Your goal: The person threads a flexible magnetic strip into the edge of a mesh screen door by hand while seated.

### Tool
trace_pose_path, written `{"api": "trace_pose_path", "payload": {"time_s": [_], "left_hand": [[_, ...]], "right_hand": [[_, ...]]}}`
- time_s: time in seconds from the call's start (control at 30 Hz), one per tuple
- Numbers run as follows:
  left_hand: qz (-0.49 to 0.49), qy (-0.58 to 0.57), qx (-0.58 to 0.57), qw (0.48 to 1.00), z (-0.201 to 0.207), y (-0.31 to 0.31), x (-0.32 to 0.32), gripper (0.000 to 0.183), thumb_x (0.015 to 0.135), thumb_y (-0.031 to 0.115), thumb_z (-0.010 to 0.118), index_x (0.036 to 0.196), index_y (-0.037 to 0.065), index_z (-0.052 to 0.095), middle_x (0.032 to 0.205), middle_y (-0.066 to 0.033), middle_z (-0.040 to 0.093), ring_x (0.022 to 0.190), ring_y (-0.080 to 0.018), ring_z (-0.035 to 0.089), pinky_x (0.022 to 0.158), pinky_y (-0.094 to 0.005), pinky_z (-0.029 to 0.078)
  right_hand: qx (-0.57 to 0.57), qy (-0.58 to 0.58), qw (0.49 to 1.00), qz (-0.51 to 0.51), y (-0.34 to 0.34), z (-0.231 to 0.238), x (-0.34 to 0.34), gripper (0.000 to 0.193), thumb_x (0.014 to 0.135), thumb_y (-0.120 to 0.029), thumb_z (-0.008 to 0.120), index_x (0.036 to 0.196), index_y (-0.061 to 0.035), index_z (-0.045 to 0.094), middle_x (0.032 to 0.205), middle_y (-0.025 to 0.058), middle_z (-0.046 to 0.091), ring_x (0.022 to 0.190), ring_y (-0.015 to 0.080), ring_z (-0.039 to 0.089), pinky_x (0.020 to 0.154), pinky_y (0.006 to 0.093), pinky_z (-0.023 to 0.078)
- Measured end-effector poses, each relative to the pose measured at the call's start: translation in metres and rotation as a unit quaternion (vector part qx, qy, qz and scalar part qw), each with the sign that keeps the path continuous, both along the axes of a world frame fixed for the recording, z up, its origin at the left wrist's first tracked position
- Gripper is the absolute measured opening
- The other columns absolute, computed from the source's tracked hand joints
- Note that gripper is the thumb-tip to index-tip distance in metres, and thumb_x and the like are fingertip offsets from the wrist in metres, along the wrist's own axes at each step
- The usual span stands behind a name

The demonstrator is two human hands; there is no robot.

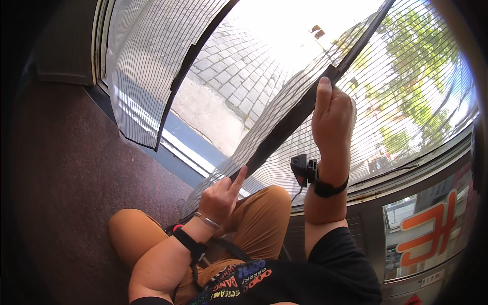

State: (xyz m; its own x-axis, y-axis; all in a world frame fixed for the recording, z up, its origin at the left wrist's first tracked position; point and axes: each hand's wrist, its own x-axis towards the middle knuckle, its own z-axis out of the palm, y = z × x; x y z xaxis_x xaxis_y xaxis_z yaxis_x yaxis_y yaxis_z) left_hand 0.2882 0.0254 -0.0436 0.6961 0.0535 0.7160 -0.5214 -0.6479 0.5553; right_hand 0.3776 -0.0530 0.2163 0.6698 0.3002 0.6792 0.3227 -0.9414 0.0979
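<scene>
While the right hand (333,114) is gripping the black edging (284,129) of the right curtain (378,96) farther off and the left hand (217,199), grip unclear, is touching it nearer, the left curtain (145,66) is hanging apart, the gap (213,86) between remaining unclosed.

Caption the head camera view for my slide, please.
Right hand grips and left hand touches the black edge strip of a striped curtain.
</scene>
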Motion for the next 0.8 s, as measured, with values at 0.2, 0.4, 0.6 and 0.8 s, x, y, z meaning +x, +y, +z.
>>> {"api": "trace_pose_path", "payload": {"time_s": [0.2,0.4,0.6,0.8], "left_hand": [[-0.003,-0.003,0.002,1.0,-0.001,0.0,0.0,0.083,0.067,-0.002,0.064,0.143,0.013,0.034,0.067,-0.0049,0.042,0.052,-0.0214,0.048,0.046,-0.0331,0.045],[0.012,-0.011,0.021,1.0,-0.003,-0.001,0.002,0.076,0.071,0.001,0.062,0.141,0.011,0.036,0.067,-0.0036,0.04,0.053,-0.018,0.048,0.046,-0.0305,0.045],[0.0,-0.004,0.013,1.0,-0.005,-0.002,0.002,0.078,0.071,0.001,0.064,0.143,0.01,0.033,0.067,-0.0042,0.042,0.053,-0.019,0.049,0.046,-0.0308,0.045],[-0.017,0.014,0.02,1.0,-0.01,-0.007,0.002,0.079,0.076,0.014,0.069,0.143,0.005,0.029,0.071,-0.0056,0.047,0.06,-0.0211,0.052,0.051,-0.0319,0.047]], "right_hand": [[0.043,-0.04,0.998,-0.039,0.013,0.023,-0.007,0.047,0.087,-0.043,0.056,0.06,-0.0047,0.06,0.048,0.0054,0.053,0.049,0.0246,0.055,0.056,0.0387,0.044],[0.003,-0.025,0.999,-0.027,0.003,0.027,0.003,0.047,0.095,-0.032,0.046,0.06,-0.0014,0.054,0.046,0.0105,0.045,0.044,0.0238,0.047,0.051,0.0385,0.04],[0.134,0.055,0.98,0.137,-0.019,0.022,0.015,0.049,0.098,-0.032,0.045,0.058,-0.0029,0.047,0.046,0.0007,0.032,0.043,0.0108,0.032,0.043,0.0312,0.028],[0.337,0.198,0.877,0.279,-0.042,0.012,0.036,0.033,0.097,-0.032,0.049,0.077,-0.0064,0.056,0.062,-0.0028,0.051,0.051,0.0049,0.043,0.047,0.0198,0.033]]}}
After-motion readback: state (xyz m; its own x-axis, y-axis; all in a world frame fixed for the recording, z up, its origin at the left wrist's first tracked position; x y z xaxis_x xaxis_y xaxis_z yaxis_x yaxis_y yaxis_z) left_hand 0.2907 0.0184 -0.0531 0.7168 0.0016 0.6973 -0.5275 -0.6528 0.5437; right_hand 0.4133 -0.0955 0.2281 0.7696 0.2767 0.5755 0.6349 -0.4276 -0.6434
